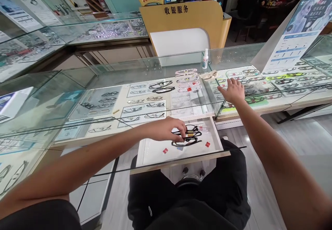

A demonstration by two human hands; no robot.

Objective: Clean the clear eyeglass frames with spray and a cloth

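My left hand (pixel 166 129) reaches into a pulled-out white display tray (pixel 155 152) and its fingers close on black eyeglass frames (pixel 190 137) lying there. Small red tags (pixel 165 150) lie on the tray. My right hand (pixel 232 90) rests flat with fingers spread on the glass countertop (pixel 259 55), above rows of glasses. Clear and pink eyeglass frames (pixel 186 79) lie stacked on the glass between the hands, beside black frames (pixel 160 86).
A small spray bottle (pixel 205 58) and a cloth (pixel 209 74) sit on the glass. A yellow cashier desk (pixel 185 19) stands behind the counter, a slanted poster board (pixel 298 33) at the right. More glass cases (pixel 38 46) run along the left. My dark-trousered legs are below.
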